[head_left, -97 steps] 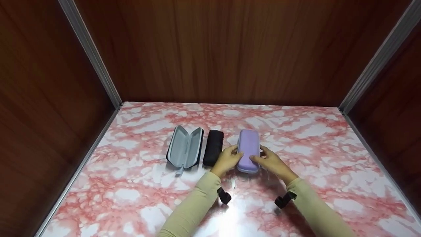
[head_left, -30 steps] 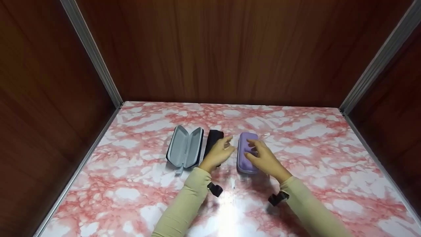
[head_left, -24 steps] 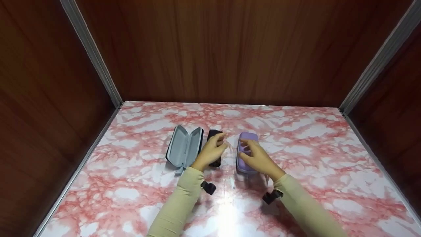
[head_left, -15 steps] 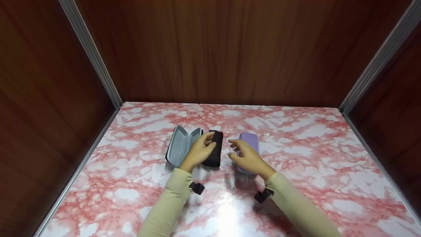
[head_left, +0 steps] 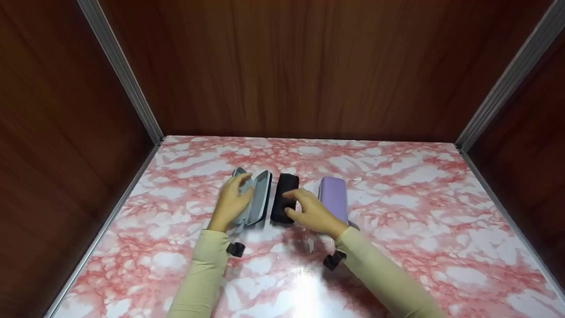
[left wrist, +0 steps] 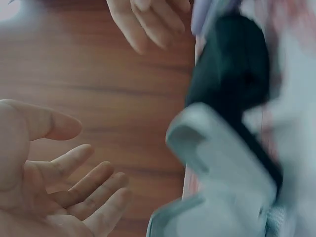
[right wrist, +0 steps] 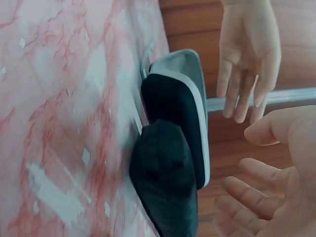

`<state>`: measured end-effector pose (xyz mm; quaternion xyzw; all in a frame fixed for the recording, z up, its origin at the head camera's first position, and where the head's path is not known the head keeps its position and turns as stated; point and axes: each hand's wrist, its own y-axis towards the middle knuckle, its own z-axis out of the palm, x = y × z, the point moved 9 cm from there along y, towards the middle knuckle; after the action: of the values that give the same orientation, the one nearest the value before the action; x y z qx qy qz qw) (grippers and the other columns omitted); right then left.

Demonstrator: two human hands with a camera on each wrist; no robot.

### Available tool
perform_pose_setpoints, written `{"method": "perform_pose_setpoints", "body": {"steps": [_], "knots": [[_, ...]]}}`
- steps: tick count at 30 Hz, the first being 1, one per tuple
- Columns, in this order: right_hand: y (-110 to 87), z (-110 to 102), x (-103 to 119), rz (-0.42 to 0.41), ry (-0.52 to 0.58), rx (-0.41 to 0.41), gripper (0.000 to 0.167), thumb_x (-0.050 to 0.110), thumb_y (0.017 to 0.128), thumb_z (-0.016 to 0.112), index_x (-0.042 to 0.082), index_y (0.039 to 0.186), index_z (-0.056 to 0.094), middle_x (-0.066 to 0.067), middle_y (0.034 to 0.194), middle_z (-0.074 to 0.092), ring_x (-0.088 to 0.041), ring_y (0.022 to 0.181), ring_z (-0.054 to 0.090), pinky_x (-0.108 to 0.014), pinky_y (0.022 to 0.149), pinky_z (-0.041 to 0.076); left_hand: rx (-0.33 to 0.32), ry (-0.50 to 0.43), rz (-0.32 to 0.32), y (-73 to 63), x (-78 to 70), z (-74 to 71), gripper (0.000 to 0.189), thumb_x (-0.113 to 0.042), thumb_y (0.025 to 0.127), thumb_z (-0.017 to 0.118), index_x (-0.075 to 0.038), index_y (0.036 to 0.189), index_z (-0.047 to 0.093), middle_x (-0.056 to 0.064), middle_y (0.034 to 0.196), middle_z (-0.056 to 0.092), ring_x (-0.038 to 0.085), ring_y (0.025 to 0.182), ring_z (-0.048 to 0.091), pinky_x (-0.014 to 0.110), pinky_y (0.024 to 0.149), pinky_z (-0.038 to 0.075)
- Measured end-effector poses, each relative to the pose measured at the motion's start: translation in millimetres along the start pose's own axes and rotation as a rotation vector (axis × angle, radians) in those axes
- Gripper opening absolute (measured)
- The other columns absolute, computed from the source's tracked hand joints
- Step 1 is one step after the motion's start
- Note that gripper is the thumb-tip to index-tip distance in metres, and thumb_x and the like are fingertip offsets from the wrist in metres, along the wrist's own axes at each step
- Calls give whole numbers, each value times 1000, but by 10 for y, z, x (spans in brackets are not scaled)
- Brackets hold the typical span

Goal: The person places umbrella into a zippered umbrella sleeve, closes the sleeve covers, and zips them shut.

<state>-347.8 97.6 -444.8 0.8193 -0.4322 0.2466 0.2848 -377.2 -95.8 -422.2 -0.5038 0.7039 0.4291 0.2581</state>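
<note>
An opened eyeglass case [head_left: 261,201], black outside with grey lining, lies leftmost in the head view. My left hand [head_left: 230,202] hovers over its left half, fingers loosely bent and holding nothing. Beside the case is an oblong black thing [head_left: 282,191] with a dull, fabric-like surface; its kind is unclear. My right hand [head_left: 314,214] hovers at its right side, thumb and fingers apart, gripping nothing. A closed purple hard case [head_left: 334,194] lies to the right, its near end partly behind my right hand. Both wrist views show empty hands [left wrist: 64,182] apart from the things.
The tabletop [head_left: 419,212] has a red-and-white marbled pattern. Brown wood-look panels [head_left: 282,70] with grey metal corner strips enclose it at the back and sides. A bright glare [head_left: 306,287] lies on the near middle of the table.
Both hands let go of the purple case and moved left. The left hand passed over the black thing to the opened case; the right hand moved from the purple case to the black thing.
</note>
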Motion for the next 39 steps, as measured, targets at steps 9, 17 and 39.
{"method": "perform_pose_setpoints", "body": {"steps": [9,17,39], "knots": [[111,202,128,-57,-98,27,41,21,96,62,5,134,59,-10,130,57,-30,123,49,-47,105,40,-20,58,-128,-52,379,-301,45,-13,94,63,2,136,57,25,135,51,40,126,47,52,105,37],[172,340,215,-144,-220,30,42,19,94,64,10,135,61,-13,136,57,-32,124,49,-51,105,39,113,-174,-351,-156,783,-263,58,-22,101,56,1,150,36,30,149,35,45,138,35,54,108,36],[163,430,78,-92,-342,48,36,26,96,61,15,130,64,-13,140,53,-32,128,46,-52,105,38,283,-535,-524,-254,1018,88,65,-30,106,46,6,155,22,31,149,36,42,136,40,50,111,34]]}}
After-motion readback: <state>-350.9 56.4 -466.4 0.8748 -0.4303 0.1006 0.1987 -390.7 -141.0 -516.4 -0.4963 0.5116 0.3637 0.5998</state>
